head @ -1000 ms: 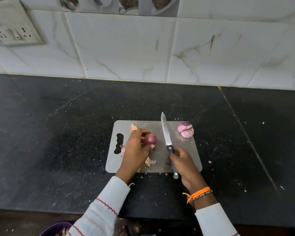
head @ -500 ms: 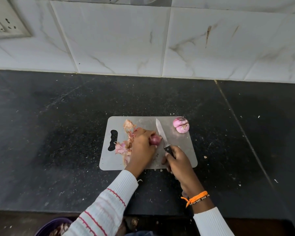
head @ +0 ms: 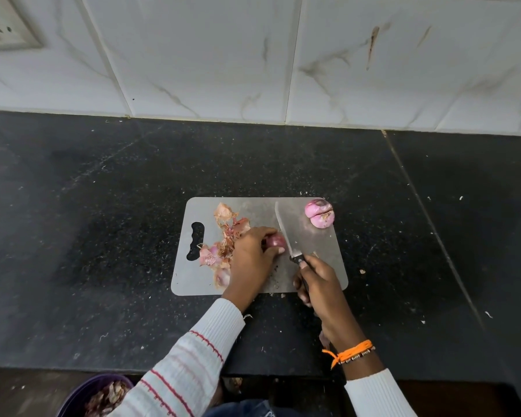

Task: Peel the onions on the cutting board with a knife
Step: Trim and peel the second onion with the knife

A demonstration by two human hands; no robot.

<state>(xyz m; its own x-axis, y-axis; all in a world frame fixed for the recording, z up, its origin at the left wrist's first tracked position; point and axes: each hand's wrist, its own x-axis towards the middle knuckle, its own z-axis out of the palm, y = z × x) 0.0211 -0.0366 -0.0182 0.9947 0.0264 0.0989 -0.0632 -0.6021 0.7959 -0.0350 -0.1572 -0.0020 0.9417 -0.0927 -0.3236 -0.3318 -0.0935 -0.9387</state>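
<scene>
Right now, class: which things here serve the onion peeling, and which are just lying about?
In use: cutting board, knife, held onion, peeled onion, left hand, right hand.
Lying about: loose skins, purple bowl, wall socket.

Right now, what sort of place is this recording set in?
Most likely a home kitchen: a dark stone countertop against marble-look wall tiles, a steel cutting board with onion peels, and a wall socket.
</scene>
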